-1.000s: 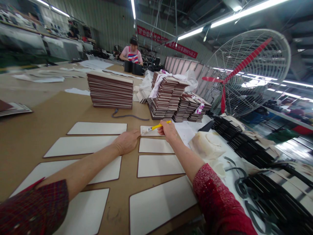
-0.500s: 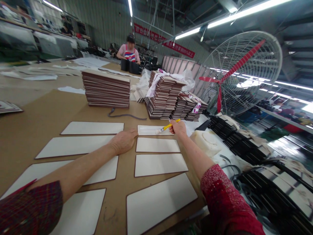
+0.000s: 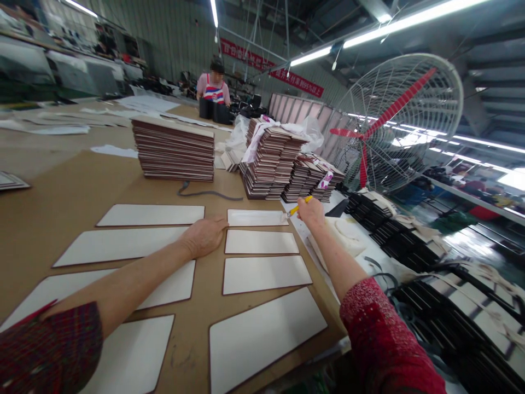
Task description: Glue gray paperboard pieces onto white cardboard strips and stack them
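Brown worktop (image 3: 206, 306) may get smeared if the yellow-handled brush (image 3: 293, 210), pinched by right fingers (image 3: 302, 211), overruns the white rectangular panel (image 3: 257, 218); left fingers (image 3: 218, 222) show unclear grip.

Far beyond and above your right hand (image 3: 312, 213), a red banner (image 3: 270, 67) ends in "95%以上"; its beginning is blurred.

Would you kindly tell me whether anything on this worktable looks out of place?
One thing looks odd: a loose, bent grey strip lies on the brown tabletop in front of a stack of boards, seemingly stray against the rows of white panels.
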Available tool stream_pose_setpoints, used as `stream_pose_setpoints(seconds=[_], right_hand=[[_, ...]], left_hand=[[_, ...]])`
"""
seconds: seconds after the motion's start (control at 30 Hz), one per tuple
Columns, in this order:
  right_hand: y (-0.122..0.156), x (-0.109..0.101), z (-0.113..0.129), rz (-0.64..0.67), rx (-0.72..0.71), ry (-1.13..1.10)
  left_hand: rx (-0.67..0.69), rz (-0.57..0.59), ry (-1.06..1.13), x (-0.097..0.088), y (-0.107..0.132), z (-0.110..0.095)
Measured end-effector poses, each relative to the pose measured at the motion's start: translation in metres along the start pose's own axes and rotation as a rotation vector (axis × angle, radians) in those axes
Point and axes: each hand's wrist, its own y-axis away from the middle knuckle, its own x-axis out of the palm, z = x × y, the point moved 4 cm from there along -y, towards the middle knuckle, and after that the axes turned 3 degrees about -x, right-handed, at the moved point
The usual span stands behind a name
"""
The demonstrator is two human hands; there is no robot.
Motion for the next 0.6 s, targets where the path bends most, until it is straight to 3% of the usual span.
stream_pose_setpoints(seconds=[0.13,0.3,0.43,0.6], right_hand=[[0.017,0.003,0.007,-0.023,0.082,-0.304],[0.056,0.018,0.030,0.120,0.150,-0.641],[0.087,0.029,0.042,0.229,0.182,-0.804],[0.105,0.046,0.049,0.290,0.222,-0.882]], left_hand=[[-0.001,-0.006,0.026,0.001,-0.003,0.003],[0.011,-0.022,0.072,-0.016,-0.005,0.007],[0.109,0.010,0.097,-0.030,0.023,-0.006],[0.194,0.066,0.111,-0.025,0.067,-0.023]])
